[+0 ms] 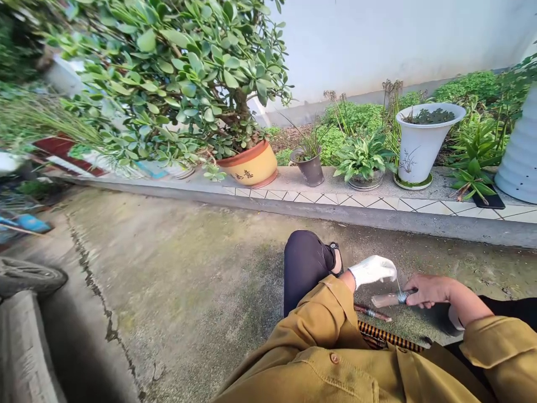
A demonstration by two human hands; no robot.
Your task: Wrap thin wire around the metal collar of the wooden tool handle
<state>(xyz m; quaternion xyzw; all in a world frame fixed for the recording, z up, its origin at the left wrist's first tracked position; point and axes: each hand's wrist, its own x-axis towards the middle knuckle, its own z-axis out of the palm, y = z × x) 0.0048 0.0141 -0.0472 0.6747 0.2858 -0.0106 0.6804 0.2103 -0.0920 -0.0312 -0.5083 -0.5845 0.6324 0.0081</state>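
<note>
My left hand (374, 270), in a white glove, is closed with its fingertips pinched on a thin pale strand that looks like wire or cord. The strand runs taut down to a short, pale wooden stick (384, 300), where a silvery winding goes around it. My bare right hand (432, 289) is wrapped round the stick's other end and hides that part. Just below the left wrist lies a dark reddish stick (380, 314) with a similar winding. Under it shows an orange-and-black striped edge (390, 337), partly hidden by my sleeves and jacket.
Along a low tiled ledge (293, 196) stand a yellow pot (251, 168) with a large succulent, a small grey pot (310, 170) and a tall white planter (422, 151). A dark flat object (489, 200) lies near the right end. A crack (100, 299) crosses the concrete.
</note>
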